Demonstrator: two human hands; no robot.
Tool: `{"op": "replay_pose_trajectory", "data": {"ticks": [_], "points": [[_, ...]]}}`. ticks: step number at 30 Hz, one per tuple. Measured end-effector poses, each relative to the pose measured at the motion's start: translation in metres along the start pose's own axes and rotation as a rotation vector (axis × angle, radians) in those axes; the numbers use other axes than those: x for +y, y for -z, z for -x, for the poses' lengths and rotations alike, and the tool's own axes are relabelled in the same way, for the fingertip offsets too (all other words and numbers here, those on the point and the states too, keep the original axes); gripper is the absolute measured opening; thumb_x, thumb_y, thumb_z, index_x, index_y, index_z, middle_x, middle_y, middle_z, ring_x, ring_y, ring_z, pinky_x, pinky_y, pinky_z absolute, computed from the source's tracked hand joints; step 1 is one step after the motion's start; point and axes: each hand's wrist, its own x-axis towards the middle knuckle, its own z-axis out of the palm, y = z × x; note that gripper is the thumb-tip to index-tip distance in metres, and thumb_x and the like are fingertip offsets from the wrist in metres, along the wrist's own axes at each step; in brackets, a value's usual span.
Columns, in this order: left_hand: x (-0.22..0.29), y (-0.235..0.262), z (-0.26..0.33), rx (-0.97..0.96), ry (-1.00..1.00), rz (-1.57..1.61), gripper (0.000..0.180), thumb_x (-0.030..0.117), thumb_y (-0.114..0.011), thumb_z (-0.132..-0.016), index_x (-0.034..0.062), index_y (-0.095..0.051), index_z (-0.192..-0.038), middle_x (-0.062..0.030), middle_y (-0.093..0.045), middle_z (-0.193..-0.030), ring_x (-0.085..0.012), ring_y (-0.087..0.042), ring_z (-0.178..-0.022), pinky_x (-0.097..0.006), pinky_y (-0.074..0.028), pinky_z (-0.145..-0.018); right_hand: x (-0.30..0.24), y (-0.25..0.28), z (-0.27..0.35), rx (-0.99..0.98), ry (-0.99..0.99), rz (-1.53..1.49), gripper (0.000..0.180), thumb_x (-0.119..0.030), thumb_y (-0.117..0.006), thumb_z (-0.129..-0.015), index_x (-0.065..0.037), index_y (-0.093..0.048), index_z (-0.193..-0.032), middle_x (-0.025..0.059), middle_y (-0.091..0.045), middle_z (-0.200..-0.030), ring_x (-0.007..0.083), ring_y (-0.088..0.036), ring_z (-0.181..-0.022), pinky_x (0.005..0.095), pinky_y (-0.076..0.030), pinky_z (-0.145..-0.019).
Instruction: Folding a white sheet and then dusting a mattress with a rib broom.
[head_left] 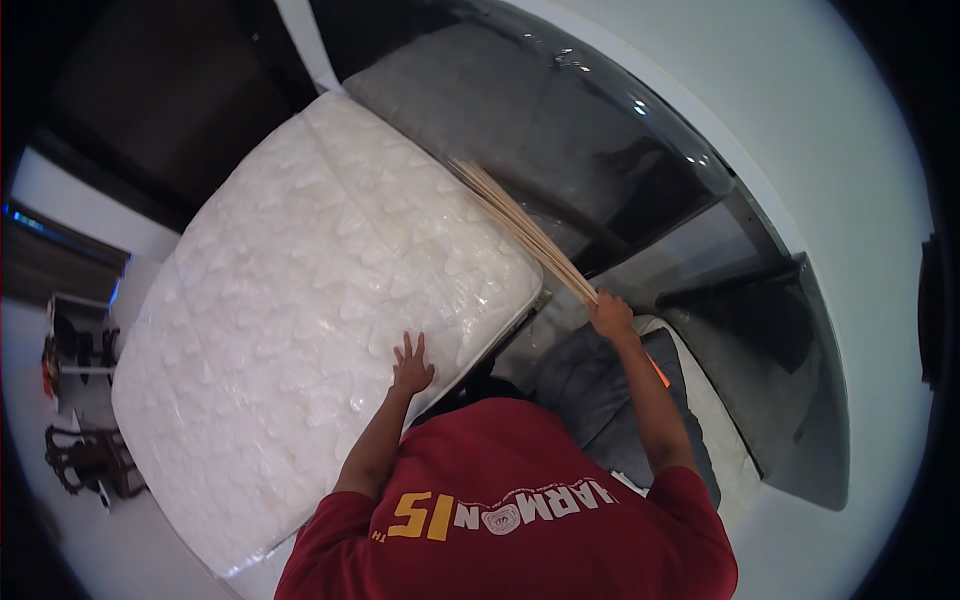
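Note:
My left hand (412,366) lies flat on a white quilted mattress (290,250), its fingers spread. The mattress has a glossy, plastic-like sheen. My right hand (609,315) is closed round the near end of a stick broom (530,232), a long bundle of thin pale sticks. The broom slants away to the far left, its tips at the mattress's right edge beside a grey padded headboard (480,85). Whether the tips touch the mattress or go into the gap, I cannot tell.
A dark grey cushion-like bundle (580,375) lies under my right forearm, with an orange strip near it. A grey panel (770,390) leans along the white wall (860,200) at right. Dark wooden chairs (90,455) stand at far left, and a dark cabinet-like surface (160,90) is beyond the mattress.

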Motion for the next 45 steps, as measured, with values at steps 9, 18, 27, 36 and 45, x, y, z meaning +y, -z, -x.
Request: {"op": "replay_pose_trajectory", "data": {"ticks": [9,18,27,36,45], "points": [[-0.066,-0.035,0.073,0.210,-0.010,0.022,0.083,0.022,-0.061,-0.078,0.0212,-0.016,-0.147,-0.0207,-0.003,-0.152,-0.0453,-0.011,-0.138,-0.062,-0.028,-0.101,-0.060,-0.032,0.005,-0.417,0.211,-0.556,0.047,-0.019,-0.059,-0.084,-0.003,-0.042,-0.125,0.0276,-0.062,-0.095,0.0446,-0.059,-0.092,0.0467,-0.048,-0.077],[-0.077,-0.047,0.077,0.148,-0.004,-0.030,0.070,0.030,-0.059,-0.079,0.0168,-0.033,-0.142,-0.0195,-0.004,-0.153,-0.0406,-0.007,-0.140,-0.057,-0.024,-0.106,-0.074,-0.059,0.022,-0.170,0.251,-0.395,0.035,-0.015,-0.053,-0.088,-0.007,-0.044,-0.121,0.0258,-0.061,-0.101,0.0456,-0.055,-0.098,0.0517,-0.044,-0.083],[-0.076,-0.062,0.079,0.249,0.008,0.005,0.068,0.030,-0.062,-0.077,0.0187,-0.037,-0.140,-0.0205,-0.007,-0.152,-0.0414,-0.011,-0.139,-0.057,-0.024,-0.107,-0.059,-0.068,0.029,-0.093,0.273,-0.298,0.042,-0.017,-0.055,-0.086,-0.006,-0.040,-0.123,0.0298,-0.060,-0.101,0.0482,-0.055,-0.097,0.0527,-0.044,-0.084],[-0.074,-0.061,0.089,0.218,0.063,0.030,0.063,0.035,-0.064,-0.076,0.0193,-0.046,-0.134,-0.0191,-0.016,-0.151,-0.0392,-0.016,-0.139,-0.055,-0.025,-0.107,-0.080,-0.070,0.034,-0.264,0.424,-0.374,0.046,-0.013,-0.056,-0.083,-0.003,-0.039,-0.125,0.0317,-0.058,-0.102,0.0483,-0.054,-0.100,0.0519,-0.045,-0.084],[-0.034,-0.020,0.053,0.126,0.194,0.026,0.059,0.037,-0.063,-0.078,0.0135,-0.046,-0.130,-0.0273,-0.018,-0.146,-0.0523,-0.018,-0.132,-0.061,-0.032,-0.100,-0.041,0.013,-0.030,0.157,0.374,-0.107,0.023,-0.010,-0.049,-0.088,-0.004,-0.046,-0.110,0.0265,-0.062,-0.080,0.0458,-0.060,-0.078,0.0527,-0.050,-0.068]]}}
